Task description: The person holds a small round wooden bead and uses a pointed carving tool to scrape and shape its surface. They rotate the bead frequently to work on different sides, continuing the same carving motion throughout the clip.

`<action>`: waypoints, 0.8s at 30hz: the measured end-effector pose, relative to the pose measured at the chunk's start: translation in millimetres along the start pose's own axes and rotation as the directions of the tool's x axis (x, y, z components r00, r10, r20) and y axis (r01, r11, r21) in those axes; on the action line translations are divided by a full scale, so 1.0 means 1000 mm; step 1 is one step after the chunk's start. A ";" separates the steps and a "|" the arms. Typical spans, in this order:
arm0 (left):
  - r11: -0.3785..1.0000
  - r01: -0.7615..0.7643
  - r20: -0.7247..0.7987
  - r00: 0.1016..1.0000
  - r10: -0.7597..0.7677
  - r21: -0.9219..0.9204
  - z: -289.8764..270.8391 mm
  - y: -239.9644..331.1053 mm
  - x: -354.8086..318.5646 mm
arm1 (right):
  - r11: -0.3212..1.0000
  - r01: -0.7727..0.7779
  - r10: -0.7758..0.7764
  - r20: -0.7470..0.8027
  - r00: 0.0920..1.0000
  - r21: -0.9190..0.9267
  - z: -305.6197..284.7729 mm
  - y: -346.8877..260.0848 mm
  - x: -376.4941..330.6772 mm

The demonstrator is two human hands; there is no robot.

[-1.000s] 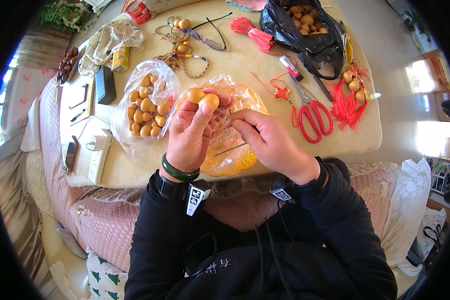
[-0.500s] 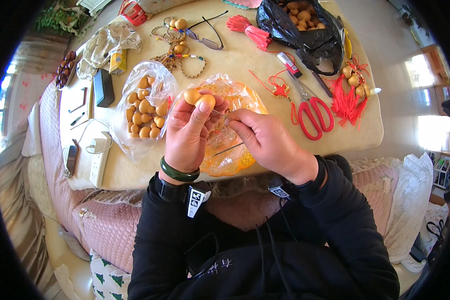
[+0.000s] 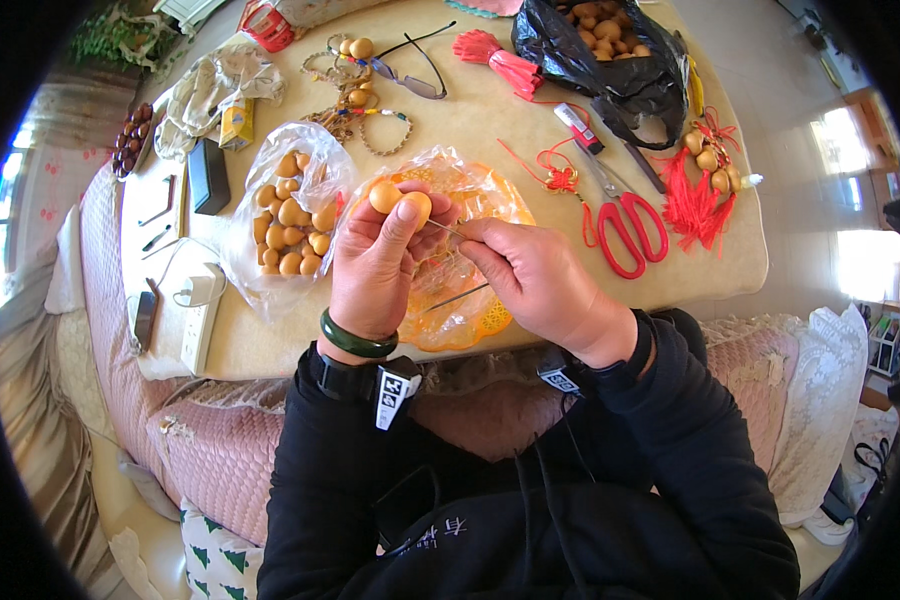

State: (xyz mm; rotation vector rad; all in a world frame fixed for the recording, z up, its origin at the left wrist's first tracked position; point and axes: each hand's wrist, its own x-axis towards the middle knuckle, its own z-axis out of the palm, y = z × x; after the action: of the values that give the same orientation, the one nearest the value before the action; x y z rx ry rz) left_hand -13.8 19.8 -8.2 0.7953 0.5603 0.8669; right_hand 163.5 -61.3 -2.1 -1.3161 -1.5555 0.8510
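Above an orange openwork tray, my left hand is closed around a small tan gourd, its two round lobes showing past the thumb. My right hand pinches a thin metal rod between thumb and fingertips. The rod points left to the gourd's near lobe; whether its tip is inside is hidden by my left fingers. Crumpled clear plastic covers part of the tray. A second thin dark rod shows below my right hand, one end hidden behind it.
Left of my hands lies a clear bag of small gourds. Red-handled scissors, a red knotted cord and tasselled gourds are on the right. A black bag of gourds, sunglasses and a power strip also sit on the table.
Both hands stay nearly in place. The gourd tilts very slightly, and my right hand shifts a little with the rod.
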 end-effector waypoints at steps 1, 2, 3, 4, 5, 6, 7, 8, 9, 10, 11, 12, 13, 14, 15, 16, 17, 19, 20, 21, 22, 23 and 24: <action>1.000 0.014 -0.050 0.999 -0.014 -0.002 0.002 -0.002 0.000 | 0.988 0.025 -0.032 -0.043 0.999 -0.150 0.000 -0.001 -0.001; 0.997 0.073 -0.165 0.984 -0.068 0.025 0.005 -0.004 -0.001 | 0.995 -0.009 0.008 -0.012 1.000 -0.102 -0.002 -0.001 -0.002; 0.997 0.079 -0.151 0.985 -0.077 0.003 0.007 -0.003 -0.002 | 0.997 -0.053 0.052 -0.008 0.999 -0.051 -0.002 -0.002 -0.002; 0.995 0.058 -0.073 0.995 -0.065 -0.086 0.009 -0.001 -0.004 | 0.996 -0.085 0.085 0.012 0.996 0.002 -0.004 -0.003 -0.003; 0.985 0.080 -0.054 0.995 -0.089 -0.150 0.010 0.001 -0.006 | 0.966 -0.196 0.188 0.063 0.980 0.167 -0.005 -0.002 -0.002; 0.972 0.079 0.017 0.997 -0.077 -0.220 0.012 0.003 -0.007 | 0.899 -0.298 0.265 0.143 0.954 0.321 -0.007 -0.002 0.000; 0.981 0.077 0.000 0.997 -0.078 -0.176 0.012 0.004 -0.007 | 0.806 -0.377 0.317 0.203 0.926 0.457 -0.006 -0.002 0.001; 0.989 0.049 0.035 0.998 -0.045 -0.140 0.011 0.005 -0.006 | 0.800 -0.378 0.312 0.216 0.925 0.465 -0.007 -0.002 0.002; 0.995 0.019 0.059 0.998 -0.013 -0.103 0.011 0.005 -0.006 | 0.805 -0.358 0.299 0.197 0.934 0.474 -0.006 -0.001 0.002; 0.997 0.014 0.044 0.999 -0.010 -0.077 0.011 0.004 -0.005 | 0.813 -0.330 0.267 0.195 0.944 0.480 -0.005 -0.001 0.003; 0.999 0.008 0.017 1.000 -0.007 -0.049 0.010 0.002 -0.005 | 0.943 -0.197 0.181 0.083 0.980 0.267 -0.004 -0.002 0.003; 1.000 0.014 -0.027 1.000 -0.015 -0.011 0.010 0.000 -0.004 | 0.998 -0.051 0.050 0.018 0.999 0.021 -0.003 -0.002 0.002; 1.000 0.005 -0.032 0.999 -0.005 -0.013 0.009 -0.002 -0.004 | 0.969 0.056 -0.068 -0.043 0.997 -0.243 -0.002 -0.003 0.001; 1.000 0.007 -0.057 0.998 -0.007 -0.005 0.008 -0.003 -0.005 | 0.975 0.060 -0.065 -0.017 0.998 -0.214 -0.002 -0.003 0.000; 1.000 0.020 -0.084 0.996 -0.019 0.009 0.008 -0.003 -0.005 | 0.980 0.032 -0.037 -0.021 0.999 -0.194 -0.002 -0.004 -0.001; 0.999 0.009 -0.042 0.999 -0.010 -0.044 0.007 -0.003 -0.006 | 0.984 0.027 -0.029 -0.007 1.000 -0.173 -0.002 -0.004 -0.002; 0.996 0.010 -0.003 1.000 -0.010 -0.090 0.006 -0.002 -0.006 | 0.983 -0.151 0.146 0.063 0.987 0.099 -0.003 -0.004 -0.002; 0.988 0.010 0.056 0.998 -0.002 -0.157 0.004 0.001 -0.007 | 0.702 -0.465 0.321 0.343 0.883 0.539 -0.005 -0.002 -0.002; 0.984 0.009 0.076 0.997 0.005 -0.177 0.004 0.003 -0.007 | 0.597 -0.549 0.363 0.414 0.835 0.585 -0.004 -0.001 -0.002; 0.979 0.006 0.079 0.997 0.010 -0.205 0.004 0.003 -0.007 | 0.492 -0.618 0.379 0.488 0.786 0.614 -0.005 0.001 -0.001; 0.982 -0.001 0.077 0.997 0.016 -0.188 0.004 0.003 -0.007 | 0.513 -0.600 0.383 0.462 0.800 0.614 -0.003 0.002 -0.001; 0.984 -0.012 0.057 0.998 0.022 -0.178 0.004 0.003 -0.008 | 0.668 -0.485 0.334 0.355 0.873 0.564 -0.002 0.002 -0.001; 0.985 -0.019 0.046 0.999 0.027 -0.171 0.005 0.002 -0.008 | 0.879 -0.253 0.203 0.162 0.966 0.403 0.001 0.002 -0.001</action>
State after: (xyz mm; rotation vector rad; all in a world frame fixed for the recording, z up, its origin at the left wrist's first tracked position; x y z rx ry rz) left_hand -15.6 12.6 -3.1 0.6655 0.4288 0.9018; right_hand 163.2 -62.3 -4.1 -1.1563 -1.2176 1.3508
